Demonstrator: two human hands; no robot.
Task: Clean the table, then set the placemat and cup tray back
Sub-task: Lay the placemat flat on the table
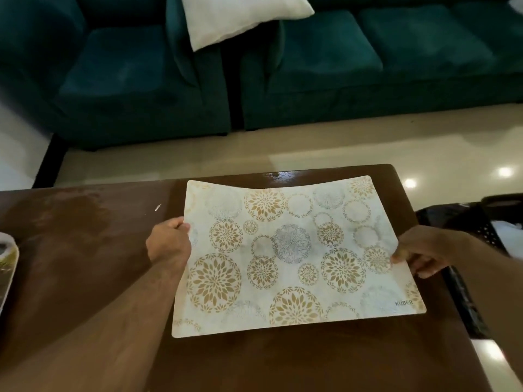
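Note:
A white placemat [294, 256] printed with gold and grey flower circles hangs just over the right half of the dark wooden table [85, 250], its far edge bowed. My left hand [169, 241] grips its left edge. My right hand [421, 256] pinches its right edge, thumb on top. The cup tray cannot be made out for certain.
A pale rounded object [7, 267] sits at the table's left edge, cut off by the frame. A dark perforated thing [464, 222] stands right of the table. Teal sofas [141, 75] with a white cushion [240, 18] lie beyond the tiled floor. A damp sheen covers the table's left part.

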